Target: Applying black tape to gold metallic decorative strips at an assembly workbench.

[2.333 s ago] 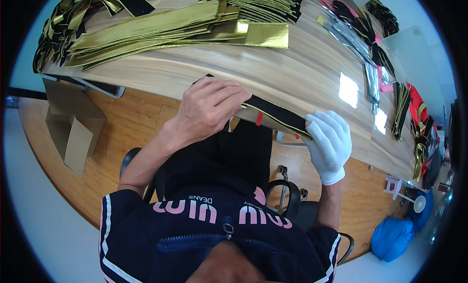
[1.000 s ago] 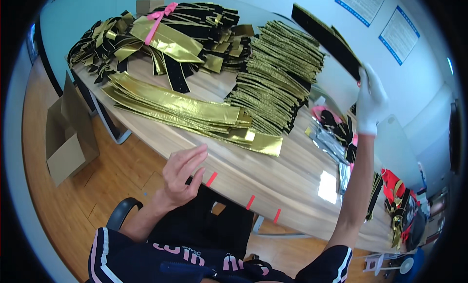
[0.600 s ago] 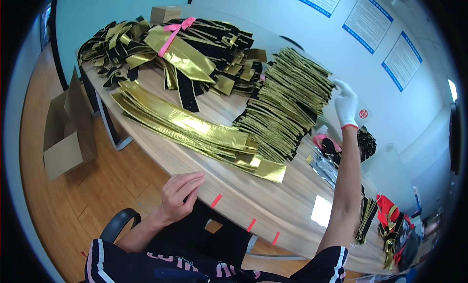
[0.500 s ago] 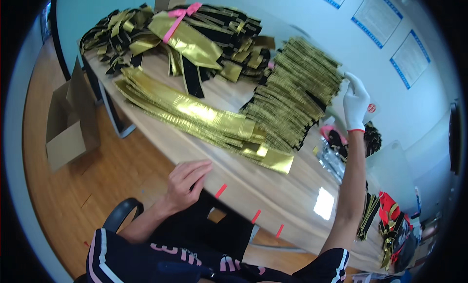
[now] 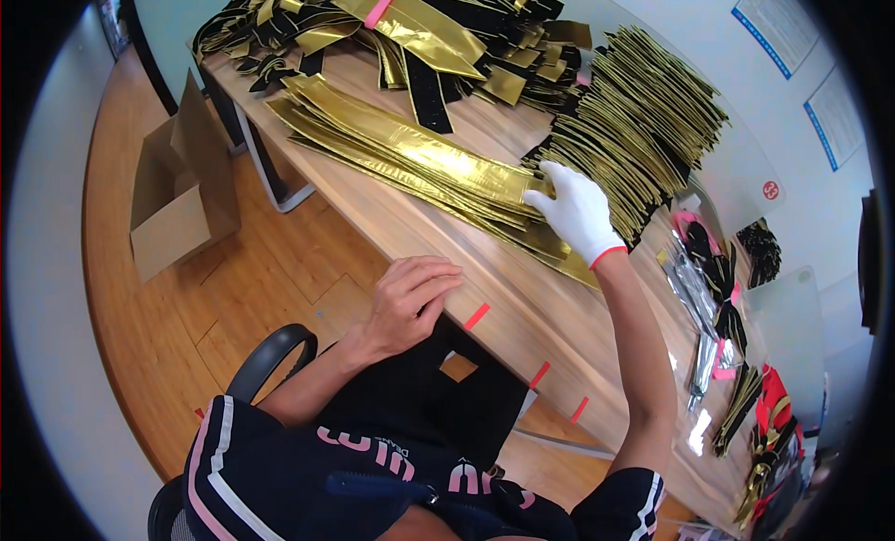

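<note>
My right hand [image 5: 576,210], in a white glove with a red cuff, is over the right end of a stack of shiny gold strips [image 5: 401,145] on the table. Its thumb and forefinger are apart at the top strip's end; whether they touch it I cannot tell. Bare, my left hand [image 5: 410,303] rests by the table's front edge, fingers loosely stretched, thumb a little apart, with nothing visible in it. Beyond the right hand stands a dense row of gold-and-black strips [image 5: 643,112], packed on edge.
Gold-and-black strips, one bundle tied with a pink ribbon [image 5: 383,5], lie heaped at the back left. Red tape marks [image 5: 476,316] line the table's front edge. Silver packets [image 5: 690,294] and a red-and-black bundle [image 5: 772,420] lie at right. An open cardboard box [image 5: 182,201] stands on the floor.
My right hand has come down and leftward from beyond the packed row to the end of the gold stack. My left hand keeps its pose by the table edge. The whole view has shifted.
</note>
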A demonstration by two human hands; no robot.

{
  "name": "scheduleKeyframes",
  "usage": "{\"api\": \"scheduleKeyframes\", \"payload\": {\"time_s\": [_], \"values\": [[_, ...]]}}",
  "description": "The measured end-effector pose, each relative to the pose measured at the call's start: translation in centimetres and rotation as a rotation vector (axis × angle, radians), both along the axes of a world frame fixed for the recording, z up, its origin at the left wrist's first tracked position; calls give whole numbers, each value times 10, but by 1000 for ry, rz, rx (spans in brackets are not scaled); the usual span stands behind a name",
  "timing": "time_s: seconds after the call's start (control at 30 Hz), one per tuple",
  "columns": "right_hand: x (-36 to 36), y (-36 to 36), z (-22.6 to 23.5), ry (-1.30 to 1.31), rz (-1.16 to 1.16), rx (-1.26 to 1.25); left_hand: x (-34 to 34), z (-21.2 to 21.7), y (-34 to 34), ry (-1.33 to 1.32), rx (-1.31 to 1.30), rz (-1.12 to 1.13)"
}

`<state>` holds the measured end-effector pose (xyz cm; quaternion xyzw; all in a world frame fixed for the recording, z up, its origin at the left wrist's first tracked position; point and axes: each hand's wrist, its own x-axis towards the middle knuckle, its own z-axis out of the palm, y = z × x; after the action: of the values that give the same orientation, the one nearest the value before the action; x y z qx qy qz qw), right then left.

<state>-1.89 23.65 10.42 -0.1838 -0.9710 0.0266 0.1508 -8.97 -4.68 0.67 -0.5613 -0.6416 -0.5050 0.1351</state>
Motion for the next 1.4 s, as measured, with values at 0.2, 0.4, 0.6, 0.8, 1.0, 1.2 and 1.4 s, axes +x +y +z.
{"api": "scheduleKeyframes", "payload": {"time_s": [0.2,0.4,0.6,0.8,1.0,1.2,1.4], "values": [[11,-15,0,190,69,-215,1,-6,1,-16,22,-17],[74,-20,23,198,-6,-654,-4,0,5,6,57,-22],[179,-45,35,167,-291,-1009,-9,3,4,47,59,83],[247,-45,10,149,-517,-1084,-15,-4,28,112,-41,56],[224,-48,18,328,-349,-824,-33,3,48,187,-158,41],[205,-46,26,304,-133,-370,-58,-1,70,309,-290,-32],[204,-34,6,211,-116,-36,-67,11,86,297,-216,-63]]}}
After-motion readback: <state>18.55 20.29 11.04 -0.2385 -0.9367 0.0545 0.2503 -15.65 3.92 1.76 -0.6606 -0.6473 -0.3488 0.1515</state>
